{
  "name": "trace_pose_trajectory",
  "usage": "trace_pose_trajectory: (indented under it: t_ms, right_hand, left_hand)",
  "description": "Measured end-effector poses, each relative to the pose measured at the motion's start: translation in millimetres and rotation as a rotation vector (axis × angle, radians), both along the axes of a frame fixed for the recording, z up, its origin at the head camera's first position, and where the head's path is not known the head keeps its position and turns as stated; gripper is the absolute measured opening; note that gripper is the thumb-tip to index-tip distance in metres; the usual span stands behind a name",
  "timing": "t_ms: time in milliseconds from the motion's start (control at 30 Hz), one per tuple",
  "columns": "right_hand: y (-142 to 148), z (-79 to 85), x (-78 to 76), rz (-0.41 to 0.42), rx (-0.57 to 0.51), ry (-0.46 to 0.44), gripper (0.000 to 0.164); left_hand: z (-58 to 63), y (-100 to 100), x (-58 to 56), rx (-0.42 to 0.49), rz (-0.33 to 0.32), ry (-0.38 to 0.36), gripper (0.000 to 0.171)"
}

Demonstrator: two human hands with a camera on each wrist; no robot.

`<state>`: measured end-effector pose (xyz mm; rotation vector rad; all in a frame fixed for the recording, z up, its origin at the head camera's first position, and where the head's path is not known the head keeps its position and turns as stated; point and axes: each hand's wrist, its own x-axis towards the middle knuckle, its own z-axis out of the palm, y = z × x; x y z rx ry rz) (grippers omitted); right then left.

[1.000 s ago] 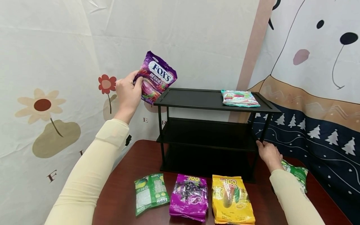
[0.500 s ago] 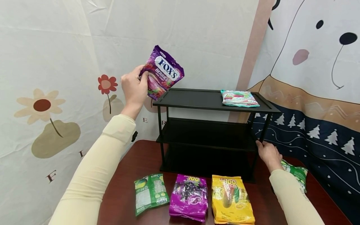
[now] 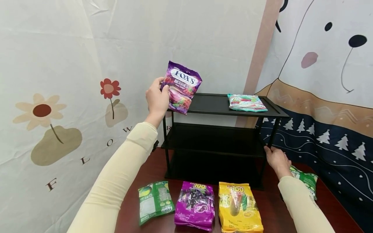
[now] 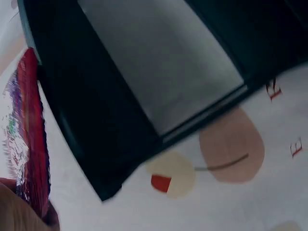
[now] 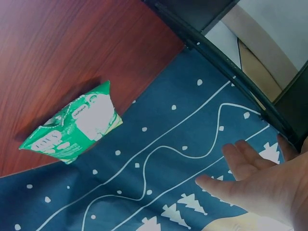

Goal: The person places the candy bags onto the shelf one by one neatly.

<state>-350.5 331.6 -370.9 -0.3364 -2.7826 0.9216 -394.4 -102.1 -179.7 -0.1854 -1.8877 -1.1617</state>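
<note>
My left hand [image 3: 157, 98] pinches a purple bag of Fox's Berries candy [image 3: 183, 87], thumb on its printed front. The bag is raised, slightly tilted, in front of the left end of a black three-tier rack's [image 3: 209, 103] top shelf. In the left wrist view, the bag [image 4: 31, 139] shows edge-on beside the rack [image 4: 96, 120]. My right hand [image 3: 278, 160] holds the rack's right front post near the middle shelf; its thumb is partly hidden in the right wrist view, where several fingers [image 5: 250, 163] extend loosely. A teal-edged candy bag [image 3: 247, 103] lies on the top shelf's right side.
On the reddish-brown table [image 3: 131, 207] before the rack lie a green bag [image 3: 155, 201], a purple Lot 100 bag [image 3: 194, 205] and a yellow Lot 100 bag [image 3: 240, 207]. Another green bag [image 3: 306, 179] lies right of the rack. Printed cloth [image 3: 329, 139] hangs at the right.
My left hand has carried the purple Fox's bag to the right, first rising, then dropping a little, and the bag is less tilted. The right hand stays at the rack's post.
</note>
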Motion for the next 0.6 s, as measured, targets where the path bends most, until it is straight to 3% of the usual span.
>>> trace_pose_trajectory:
  t_ms: [100, 200, 300, 433, 600]
  right_hand:
    - [-1, -0.8, 0.2, -0.001, 0.004, 0.011, 0.071]
    - [-1, -1.4, 0.6, 0.001, 0.007, 0.019, 0.068]
    - [-1, -1.7, 0.5, 0.005, 0.012, 0.025, 0.067]
    - [0, -0.9, -0.2, 0.007, 0.018, 0.023, 0.07]
    - [0, -0.5, -1.0, -0.002, 0.015, 0.016, 0.071]
  left_hand:
    - [-4.9, 8, -1.3, -0.024, -0.065, -0.117, 0.039]
    - [-8.5, 12, 0.0, -0.144, -0.114, -0.213, 0.042]
    - [-12.4, 13, 0.6, -0.272, -0.126, -0.229, 0.042]
    - [-20.6, 13, 1.3, -0.406, -0.117, -0.116, 0.039]
    - [-38.9, 12, 3.8, -0.564, -0.088, 0.18, 0.033]
